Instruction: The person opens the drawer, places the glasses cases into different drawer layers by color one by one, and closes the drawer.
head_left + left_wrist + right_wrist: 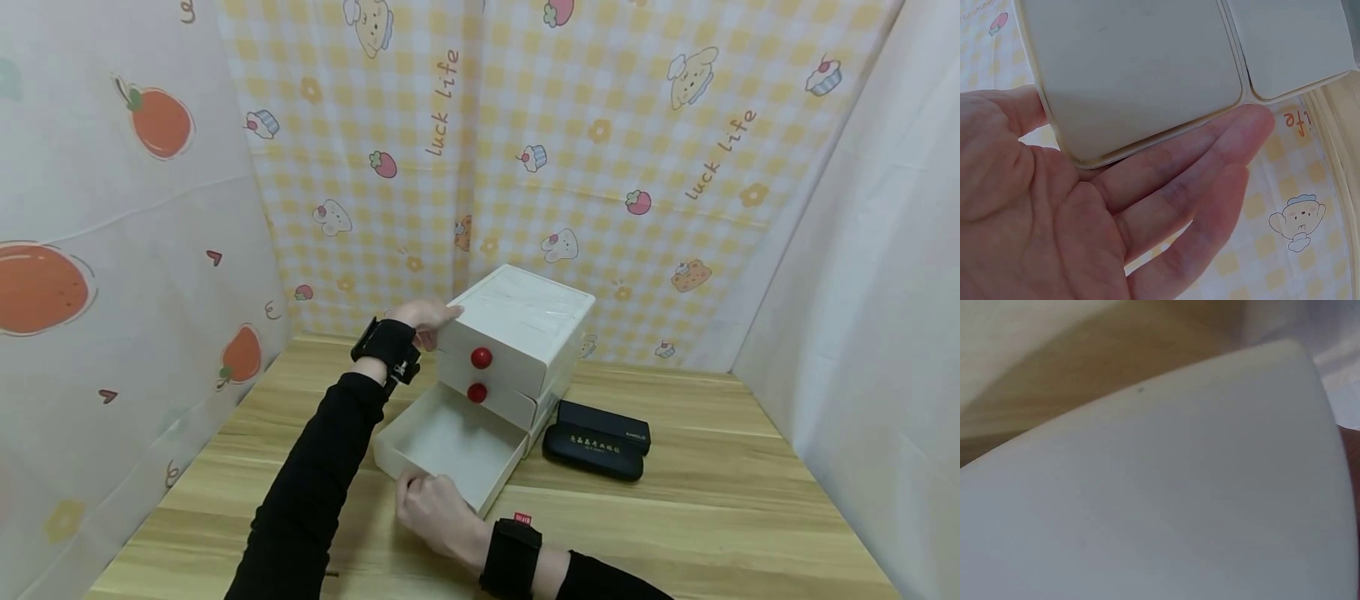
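A white three-tier drawer cabinet (525, 308) stands on the table, turned at an angle. Its bottom drawer (457, 433) is pulled out, and the bare inside shows. Red knobs (481, 357) mark the upper two drawers; the middle one sits slightly forward. My left hand (423, 318) rests on the cabinet's upper left edge, thumb at the top. In the left wrist view its fingers (1166, 162) lie nearly straight along the side. With curled fingers, my right hand (442, 512) holds the bottom drawer at its front; any knob there is hidden. The drawer's white front (1179, 487) fills most of the right wrist view.
Two dark cases lie right of the cabinet: a rounded black glasses case (592, 452) with gold lettering and a longer black case (603, 425) behind it. The wooden table (697, 508) meets a checked curtain (585, 167) at the back and pale curtains at both sides.
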A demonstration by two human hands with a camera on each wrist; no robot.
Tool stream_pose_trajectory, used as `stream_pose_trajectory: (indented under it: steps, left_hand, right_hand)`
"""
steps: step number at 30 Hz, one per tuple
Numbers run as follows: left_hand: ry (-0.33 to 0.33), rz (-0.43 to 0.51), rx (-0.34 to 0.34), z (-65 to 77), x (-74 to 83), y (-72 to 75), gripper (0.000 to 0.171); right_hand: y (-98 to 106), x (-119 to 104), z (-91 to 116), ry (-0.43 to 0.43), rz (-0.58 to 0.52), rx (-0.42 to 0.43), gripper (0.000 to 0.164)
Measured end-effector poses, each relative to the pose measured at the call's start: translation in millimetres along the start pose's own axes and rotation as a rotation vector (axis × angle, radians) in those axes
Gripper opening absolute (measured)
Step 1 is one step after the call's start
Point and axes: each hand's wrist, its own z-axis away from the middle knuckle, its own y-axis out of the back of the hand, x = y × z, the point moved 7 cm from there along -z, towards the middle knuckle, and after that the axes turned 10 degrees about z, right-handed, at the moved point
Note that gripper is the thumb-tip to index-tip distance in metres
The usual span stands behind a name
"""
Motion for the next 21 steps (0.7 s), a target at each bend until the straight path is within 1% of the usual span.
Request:
stream_pose_trajectory:
  steps: [7, 10, 13, 16, 21]
  left_hand:
    - [-0.001, -0.001, -0.009, -2.7, -1.5, 0.0, 0.062]
    - [-0.004, -0.008, -0.012, -3.3, -1.9, 0.2, 0.062]
    - [-0.008, -0.011, -0.016, -3.5, -2.2, 0.0, 0.062]
    - [-0.008, -0.014, -0.017, -3.2, -1.9, -0.3, 0.062]
    - [-0.004, -0.028, -0.010, -2.0, -1.0, -0.3, 0.063]
  right_hand:
    - [0, -12, 4, 0.046, 0.008, -0.048, 0.021]
    - [0, -13, 5, 0.037, -0.004, -0.047, 0.022]
    - [3, -10, 7, 0.026, -0.047, -0.038, 0.023]
    - [8, -5, 11, 0.013, -0.112, -0.012, 0.024]
    - [20, 11, 30, -0.030, -0.226, 0.091, 0.020]
